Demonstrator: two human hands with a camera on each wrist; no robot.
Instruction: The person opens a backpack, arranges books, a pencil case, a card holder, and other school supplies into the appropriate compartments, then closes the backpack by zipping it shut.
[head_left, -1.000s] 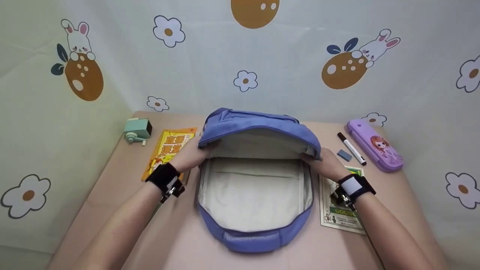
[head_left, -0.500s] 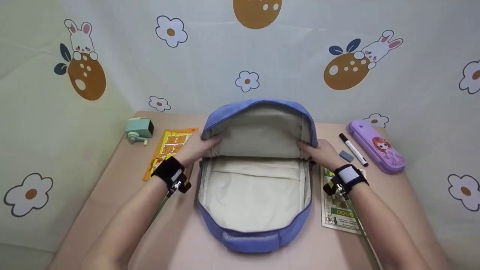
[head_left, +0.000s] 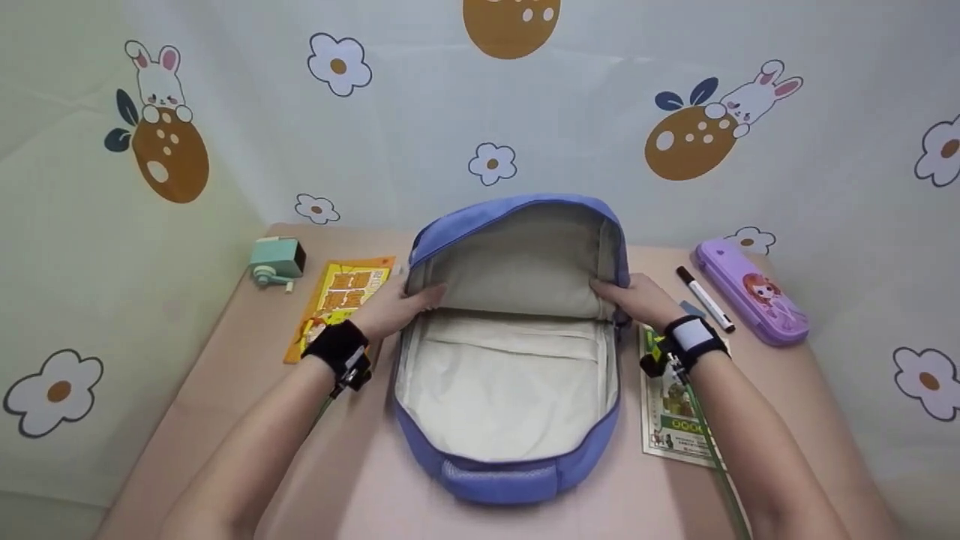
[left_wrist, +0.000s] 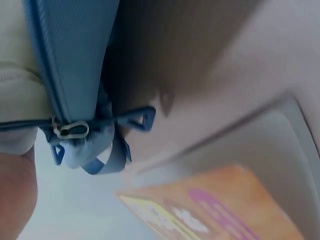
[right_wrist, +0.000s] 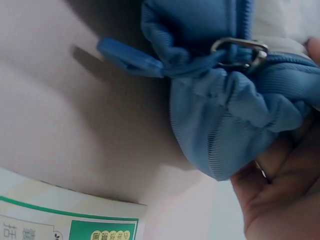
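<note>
A blue backpack [head_left: 517, 487] lies unzipped in the middle of the table, its pale lining showing. Its front flap [head_left: 525, 255] is raised at the back. My left hand [head_left: 390, 306] grips the flap's left edge, thumb on the inner side. On the opposite edge, my right hand [head_left: 645, 298] holds the flap the same way, and its other fingers are behind the fabric. A blue zipper pull [left_wrist: 137, 119] hangs by the bag's corner in the left wrist view. Another zipper pull [right_wrist: 130, 57] sticks out near my right hand in the right wrist view.
Left of the bag are an orange-yellow booklet [head_left: 349, 281] and a teal crank pencil sharpener [head_left: 279, 259]. To the right lie a green-and-white book [head_left: 679, 427], a blue eraser [head_left: 688, 308], a marker [head_left: 705, 300] and a purple pencil case [head_left: 757, 296]. A printed curtain [head_left: 570, 112] hangs behind the table.
The flap has swung up and back from a drooping position, so more of its lining shows. Both hands have stayed on its edges, and their thumbs have come into view inside it.
</note>
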